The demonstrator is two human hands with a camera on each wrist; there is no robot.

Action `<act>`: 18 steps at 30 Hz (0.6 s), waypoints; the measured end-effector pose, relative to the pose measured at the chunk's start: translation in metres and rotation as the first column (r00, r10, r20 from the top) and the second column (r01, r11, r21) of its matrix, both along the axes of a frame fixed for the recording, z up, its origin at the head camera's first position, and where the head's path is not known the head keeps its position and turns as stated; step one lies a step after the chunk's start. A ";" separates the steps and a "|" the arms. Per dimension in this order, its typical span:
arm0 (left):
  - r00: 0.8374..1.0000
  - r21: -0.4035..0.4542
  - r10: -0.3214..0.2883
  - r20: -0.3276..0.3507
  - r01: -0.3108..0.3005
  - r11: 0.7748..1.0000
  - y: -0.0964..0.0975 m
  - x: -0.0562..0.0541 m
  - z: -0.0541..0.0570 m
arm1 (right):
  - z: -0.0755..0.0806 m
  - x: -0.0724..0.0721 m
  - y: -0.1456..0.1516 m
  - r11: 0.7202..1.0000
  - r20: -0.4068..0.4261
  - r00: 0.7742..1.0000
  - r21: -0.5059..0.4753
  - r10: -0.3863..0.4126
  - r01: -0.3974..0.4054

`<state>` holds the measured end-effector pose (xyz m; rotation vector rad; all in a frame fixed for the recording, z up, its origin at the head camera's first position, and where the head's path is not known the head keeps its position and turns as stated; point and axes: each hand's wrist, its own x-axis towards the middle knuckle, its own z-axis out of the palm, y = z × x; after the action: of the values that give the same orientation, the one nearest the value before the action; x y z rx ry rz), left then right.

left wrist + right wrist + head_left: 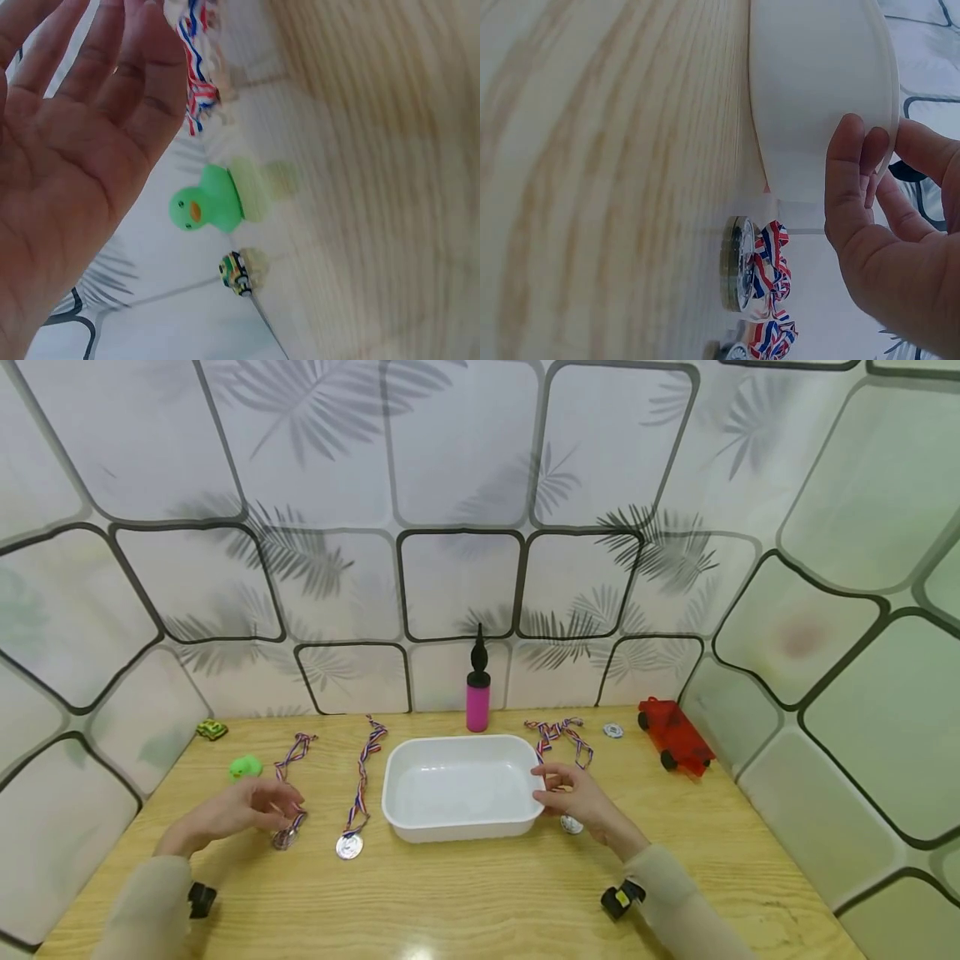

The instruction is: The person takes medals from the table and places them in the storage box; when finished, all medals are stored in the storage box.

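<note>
A white rectangular tub (461, 832) stands mid-table, its inside bare. My right hand (573, 797) grips its right end, thumb and fingers on either side of the rim, which shows closely in the right wrist view. Just below that hand lies a silver medal (572, 824), its striped ribbon (771, 262) bunched behind it. On the left, my left hand (243, 810) hovers with loosely bent fingers over a medal (283, 839) on a red, white and blue ribbon (297, 747). Between that hand and the tub is another medal (349, 846) with its ribbon (363, 768) stretched out.
Left of the left hand sit a green rubber duck (245, 767) and a small green-yellow toy car (212, 729). A pink hand pump (477, 702) stands behind the tub. At the back right are a round silver disc (612, 730) and a red toy car (673, 737). Patterned curtains border the table.
</note>
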<state>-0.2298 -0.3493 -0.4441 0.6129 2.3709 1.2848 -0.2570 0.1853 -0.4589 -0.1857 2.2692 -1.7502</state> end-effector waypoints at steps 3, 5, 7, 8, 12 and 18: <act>1.000 -0.042 -0.012 -0.001 0.012 0.999 -0.004 0.001 -0.002 | 0.001 0.000 0.000 1.000 -0.004 1.000 0.005 0.010 -0.010; 1.000 -0.076 -0.006 -0.002 0.006 0.997 -0.006 0.001 -0.003 | 0.001 0.000 0.000 1.000 -0.003 1.000 0.005 0.008 -0.008; 1.000 -0.101 0.009 0.013 -0.008 0.995 -0.007 0.002 -0.003 | 0.002 0.000 -0.001 1.000 0.001 1.000 0.006 0.003 -0.003; 0.999 -0.110 0.020 0.026 -0.017 0.994 -0.007 0.002 -0.003 | 0.002 0.000 -0.001 1.000 0.002 1.000 0.004 0.003 -0.003; 0.998 -0.140 0.032 0.063 -0.022 0.990 -0.004 0.002 -0.003 | 0.002 0.000 -0.001 1.000 0.017 1.000 0.009 -0.007 0.007; 0.998 -0.146 -0.031 0.054 0.038 0.989 -0.001 -0.001 -0.006 | 0.003 -0.001 -0.001 1.000 0.024 1.000 0.010 -0.011 0.011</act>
<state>-0.2305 -0.3505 -0.4504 0.5664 2.3756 1.0868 -0.2580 0.1843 -0.4560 -0.1491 2.2658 -1.7366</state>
